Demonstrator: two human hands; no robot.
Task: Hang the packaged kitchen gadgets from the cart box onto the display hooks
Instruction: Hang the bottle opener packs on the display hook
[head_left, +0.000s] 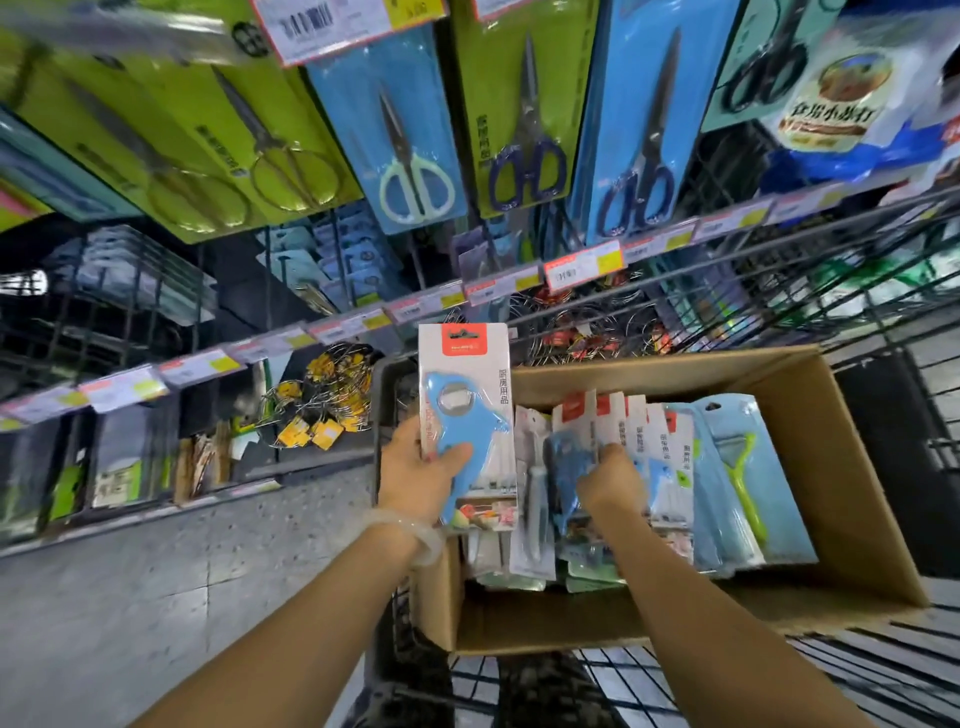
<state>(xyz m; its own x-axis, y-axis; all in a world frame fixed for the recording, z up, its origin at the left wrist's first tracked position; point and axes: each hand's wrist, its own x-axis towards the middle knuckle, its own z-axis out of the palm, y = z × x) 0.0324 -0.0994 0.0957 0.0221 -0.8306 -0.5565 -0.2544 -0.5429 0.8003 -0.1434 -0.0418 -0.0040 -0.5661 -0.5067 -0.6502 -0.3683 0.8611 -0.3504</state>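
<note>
My left hand (423, 470) grips a packaged blue bottle opener (467, 415) on a white card with a red top, held upright over the left edge of the cardboard box (810, 415). The box sits in a wire cart (857, 675) and holds several upright packets of the same opener (639, 431). My right hand (605, 480) reaches into the box and pinches another blue opener packet (566, 467) among them. A green peeler on a blue card (743, 478) lies at the box's right side.
Packaged scissors (410, 150) hang on display hooks above, on green and blue cards. A shelf rail with price tags (582, 270) runs across the middle. Wire racks with yellow tags (322, 410) sit lower left. Grey floor lies at the left.
</note>
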